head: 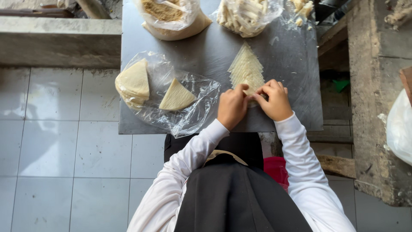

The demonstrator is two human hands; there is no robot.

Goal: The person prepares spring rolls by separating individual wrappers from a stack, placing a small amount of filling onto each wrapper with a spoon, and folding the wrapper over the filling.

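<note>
A row of overlapping pale triangular pastry sheets (246, 68) lies on a dark grey board (206, 51). Both my hands work at the near end of that row. My left hand (232, 106) and my right hand (275, 100) pinch the nearest sheet between their fingertips, fingers curled together over it. The part of the sheet under my fingers is hidden. To the left, a stack of triangular sheets (134, 83) and a smaller triangle stack (176, 97) rest on crumpled clear plastic (189, 111).
At the board's far edge stand a plastic bag of brown crumbly filling (169, 15) and a clear bag of pale rolled sticks (246, 15). Grey tiled floor (56, 146) spreads on the left. A rough concrete wall (377, 94) and a white bag (400, 129) are on the right.
</note>
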